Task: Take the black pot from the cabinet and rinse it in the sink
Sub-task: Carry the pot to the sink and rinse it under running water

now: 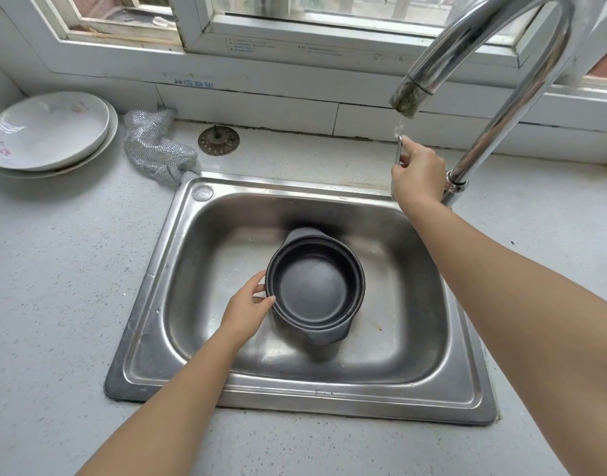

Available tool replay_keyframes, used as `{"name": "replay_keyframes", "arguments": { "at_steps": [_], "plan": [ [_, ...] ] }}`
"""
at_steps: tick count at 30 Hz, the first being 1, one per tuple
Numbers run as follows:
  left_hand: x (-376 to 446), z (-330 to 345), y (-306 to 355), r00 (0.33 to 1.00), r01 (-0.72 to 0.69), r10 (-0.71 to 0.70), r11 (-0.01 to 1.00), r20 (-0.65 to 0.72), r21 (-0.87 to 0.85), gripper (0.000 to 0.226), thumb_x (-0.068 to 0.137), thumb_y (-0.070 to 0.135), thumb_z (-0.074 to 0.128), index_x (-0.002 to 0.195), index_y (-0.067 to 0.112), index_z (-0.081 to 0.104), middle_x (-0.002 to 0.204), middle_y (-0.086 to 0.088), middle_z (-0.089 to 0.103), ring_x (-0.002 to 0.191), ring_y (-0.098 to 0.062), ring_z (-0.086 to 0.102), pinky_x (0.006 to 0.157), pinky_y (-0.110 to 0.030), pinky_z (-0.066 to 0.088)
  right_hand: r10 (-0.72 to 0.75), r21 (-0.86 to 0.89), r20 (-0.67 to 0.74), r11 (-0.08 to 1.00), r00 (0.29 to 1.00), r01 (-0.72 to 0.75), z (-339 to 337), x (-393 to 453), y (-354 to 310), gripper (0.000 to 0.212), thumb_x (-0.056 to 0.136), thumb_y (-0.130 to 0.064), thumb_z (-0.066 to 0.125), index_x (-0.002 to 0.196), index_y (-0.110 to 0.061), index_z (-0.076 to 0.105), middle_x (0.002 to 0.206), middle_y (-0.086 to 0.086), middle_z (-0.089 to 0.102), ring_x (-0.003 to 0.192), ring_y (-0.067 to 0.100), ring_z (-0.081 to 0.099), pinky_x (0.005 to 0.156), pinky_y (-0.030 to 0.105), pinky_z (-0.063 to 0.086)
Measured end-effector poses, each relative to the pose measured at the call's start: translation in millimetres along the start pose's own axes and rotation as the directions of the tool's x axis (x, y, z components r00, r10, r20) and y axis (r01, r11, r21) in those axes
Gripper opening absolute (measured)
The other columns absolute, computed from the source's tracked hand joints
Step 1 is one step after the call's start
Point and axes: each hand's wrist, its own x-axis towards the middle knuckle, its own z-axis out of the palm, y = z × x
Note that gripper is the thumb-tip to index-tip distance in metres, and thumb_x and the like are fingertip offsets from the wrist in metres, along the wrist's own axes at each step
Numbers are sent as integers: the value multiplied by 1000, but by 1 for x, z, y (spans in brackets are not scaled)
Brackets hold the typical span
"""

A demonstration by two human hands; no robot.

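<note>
Left hand (247, 305) grips pot (315, 286) (in sink (415, 369)).

The pot (315, 286) stands upright in the sink (415, 379), near its middle. The left hand (248, 310) is at the pot's left rim; the right hand (417, 176) is behind the sink's right back corner, on the tap lever (399, 149) — just left of the tap (484, 132). On the counter (54, 304) left of the sink lie stacked plates (48, 132), then a scrubbing cloth (151, 146) and a strainer (219, 140) — all before the window sill (295, 60).
</note>
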Motion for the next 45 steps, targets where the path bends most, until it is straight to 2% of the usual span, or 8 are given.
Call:
{"name": "replay_keyframes", "arguments": {
  "at_steps": [5, 9, 13, 22, 27, 39, 42, 45],
  "plan": [
    [0, 0, -1, 1000, 8, -8, 1000, 6, -5, 51, 90, 11, 57, 135, 29, 45, 114, 0, 61, 96, -20, 64, 78, -22, 43, -4, -3, 17, 1000, 1000, 4, 1, 2, 1, 50, 89, 1, 47, 134, -19, 50, 119, 10, 67, 110, 27, 61, 91, 37, 50],
    [0, -1, -1, 1000, 8, -8, 1000, 4, 9, 51, 90, 11, 57, 136, 29, 44, 115, 0, 61, 96, -20, 64, 74, -19, 43, -8, 11, 19, 1000, 1000, 7, 3, 3, 2, 51, 89, 1, 46, 135, -22, 50, 119, 8, 67, 110, 26, 61, 91, 35, 49],
    [0, 0, 1, 1000, 6, -7, 1000, 4, 9, 50, 90, 10, 57, 135, 29, 45, 114, 0, 61, 94, -19, 63, 76, -21, 42, -13, 12, 20, 1000, 1000, 13, 3, 3, 3, 52, 89, 2, 45, 135, -22, 50, 117, 9, 67, 105, 27, 62, 87, 37, 52],
    [0, 0, -1, 1000, 12, -12, 1000, 8, 14, 51, 90, 11, 57, 136, 30, 44, 118, -1, 62, 96, -19, 64, 75, -20, 43, 1, 24, 20, 1000, 1000, -2, 4, 4, 4, 53, 89, 0, 45, 135, -24, 49, 119, 7, 67, 106, 27, 62, 88, 35, 51],
    [-1, -1, 1, 1000, 13, -13, 1000, 11, 15, 51, 90, 11, 57, 136, 29, 44, 117, -1, 61, 98, -20, 64, 81, -25, 43, 3, 21, 20, 1000, 1000, -3, 4, 4, 4, 53, 89, 0, 45, 136, -24, 49, 119, 8, 66, 106, 28, 61, 90, 39, 51],
    [-3, -1, 4, 1000, -4, 4, 1000, 12, 26, 50, 91, 12, 57, 136, 28, 44, 112, 2, 60, 95, -18, 62, 80, -25, 42, -12, -4, 17, 1000, 1000, 12, 5, 5, 5, 53, 89, 0, 44, 136, -23, 48, 121, 8, 66, 109, 27, 60, 88, 35, 50],
    [-2, -1, 4, 1000, -1, 1, 1000, 7, 18, 50, 90, 10, 57, 136, 28, 44, 111, 2, 60, 95, -19, 63, 79, -24, 42, -34, -38, 20, 999, 999, 34, 6, 7, 6, 54, 88, 2, 43, 133, -26, 52, 116, 9, 68, 105, 29, 61, 80, 32, 48],
    [-1, -1, 2, 1000, 4, -4, 1000, 4, 15, 50, 90, 10, 57, 135, 29, 45, 113, 1, 61, 96, -20, 64, 74, -20, 44, -55, -106, 19, 993, 998, 57, 7, 4, 5, 53, 88, 4, 41, 132, -23, 53, 114, 13, 67, 105, 33, 59, 82, 37, 47]
  ]
}}
